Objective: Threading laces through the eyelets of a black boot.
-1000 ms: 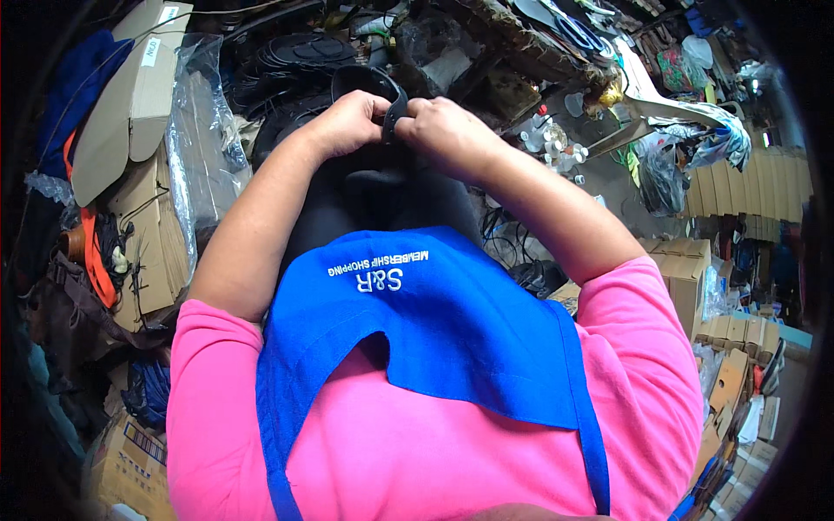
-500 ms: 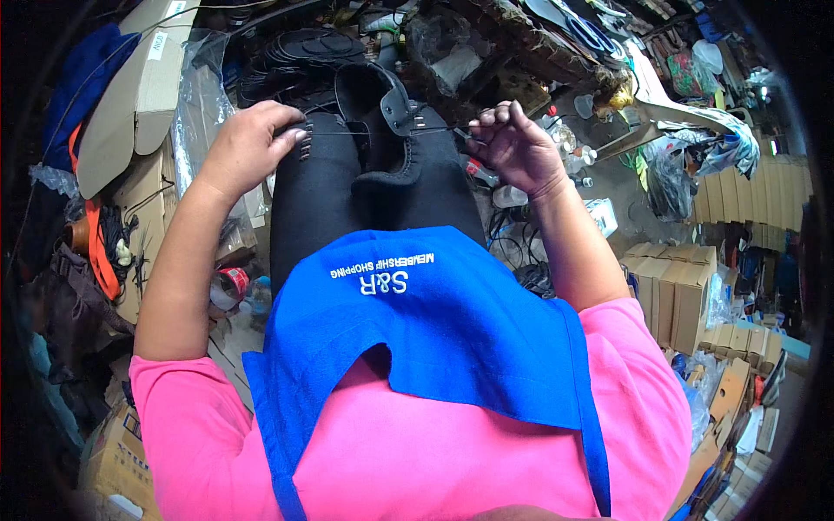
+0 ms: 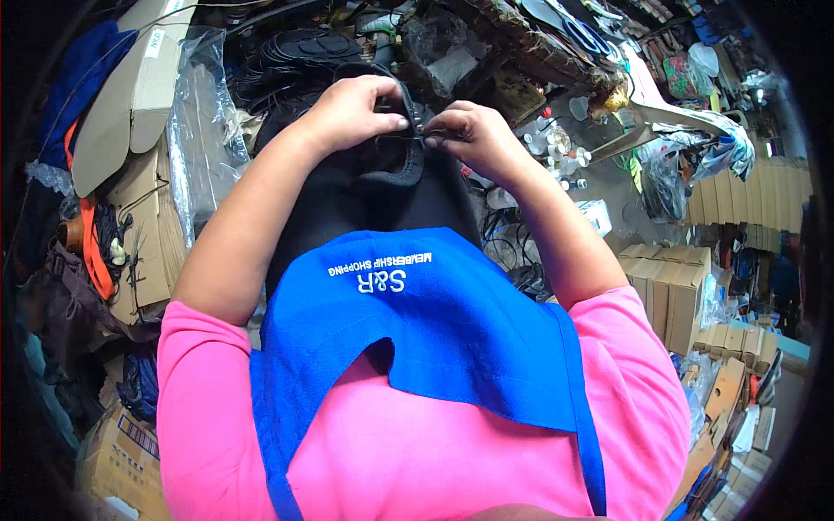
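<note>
A black shoe upper (image 3: pixel 407 172) with stitching along its rim lies across my black-trousered thighs, its opening facing up. My left hand (image 3: pixel 354 115) reaches over it, thumb and curled fingers closed on its far edge. From the other side my right hand (image 3: pixel 478 139) meets the same edge, its fingertips pinched together beside a row of small light marks. Whatever is between those right fingertips is too small to make out. Only a small gap separates the two hands. A blue apron (image 3: pixel 417 347) covers my lap up to the upper.
Beyond my knees lies a pile of flat black pieces (image 3: pixel 304 54). Cardboard (image 3: pixel 143 95) and clear plastic sheeting (image 3: pixel 201 130) stand at the left. Several plastic bottles (image 3: pixel 556 143) are on the floor at right, with stacked cartons (image 3: pixel 665 291) nearer me.
Both hands have come inward from either side of the shoe upper to its edge. The dark thread that was stretched taut between them no longer shows clearly.
</note>
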Available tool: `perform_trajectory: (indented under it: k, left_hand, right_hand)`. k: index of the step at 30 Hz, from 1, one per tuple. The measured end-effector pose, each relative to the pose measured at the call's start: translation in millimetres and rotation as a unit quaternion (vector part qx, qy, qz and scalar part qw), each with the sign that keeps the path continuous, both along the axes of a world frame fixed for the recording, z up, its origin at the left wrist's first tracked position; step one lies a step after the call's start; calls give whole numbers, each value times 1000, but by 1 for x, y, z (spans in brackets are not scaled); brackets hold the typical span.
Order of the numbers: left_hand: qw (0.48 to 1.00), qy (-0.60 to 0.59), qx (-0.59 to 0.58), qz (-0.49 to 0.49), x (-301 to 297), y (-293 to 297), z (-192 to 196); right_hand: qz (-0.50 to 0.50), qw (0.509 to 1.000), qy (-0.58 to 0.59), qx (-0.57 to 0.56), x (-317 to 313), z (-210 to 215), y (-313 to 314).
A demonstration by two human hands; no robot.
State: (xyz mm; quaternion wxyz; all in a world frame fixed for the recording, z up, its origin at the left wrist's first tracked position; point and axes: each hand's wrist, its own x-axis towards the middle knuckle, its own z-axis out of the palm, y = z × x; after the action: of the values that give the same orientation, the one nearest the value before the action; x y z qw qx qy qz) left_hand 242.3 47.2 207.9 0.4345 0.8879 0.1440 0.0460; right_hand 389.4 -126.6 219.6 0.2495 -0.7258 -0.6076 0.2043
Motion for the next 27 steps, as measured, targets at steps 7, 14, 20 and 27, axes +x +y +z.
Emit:
perform_trajectory:
  k: [7,14,20,27]
  left_hand:
    - [993,-9,-78,-91,19,14,-10]
    - [982,27,-134,-127,20,13,-17]
    - [980,61,-133,-134,22,12,-8]
    - [980,67,-120,-141,23,15,-12]
  right_hand:
    - [-26,996,86,-2,7,-20,-8]
    - [-4,997,66,32,7,-29,-11]
    - [-4,998,57,11,8,-24,-11]
    - [-5,995,96,-25,8,-20,-12]
